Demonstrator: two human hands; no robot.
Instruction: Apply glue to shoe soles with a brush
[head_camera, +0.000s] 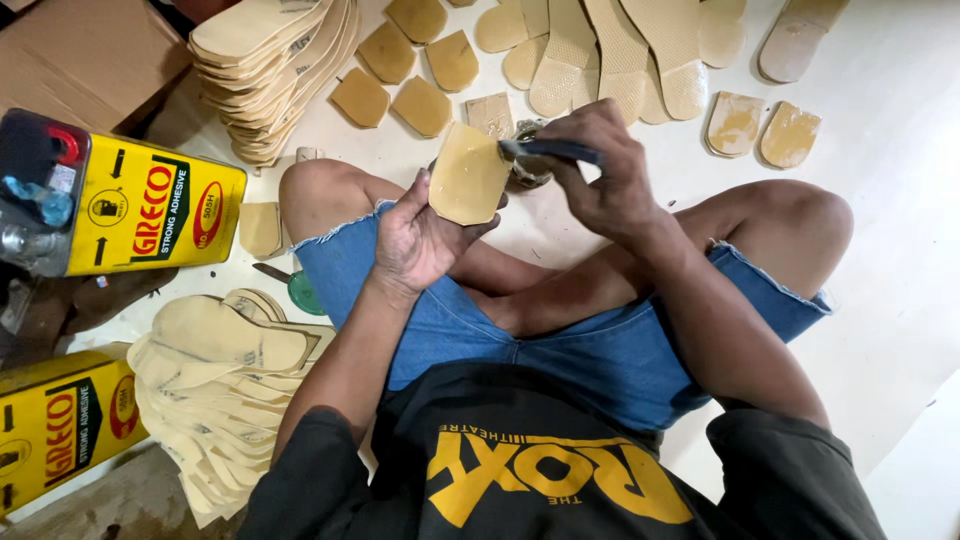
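Left hand (420, 235) pinches a tan heel-shaped sole piece (468, 175) by its lower edge, thumb in front, fingers behind, face tilted toward the right hand. Right hand (600, 170) closed around a dark-handled brush (550, 150), tip on the piece's upper right edge. Just beyond the brush, what looks like a small glue pot (528, 170), mostly hidden. Piece looks thin, light, semi-stiff; likely tacky once coated, so grip edges and the back only.

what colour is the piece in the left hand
Tan-yellow heel piece, held by the left hand; head view.
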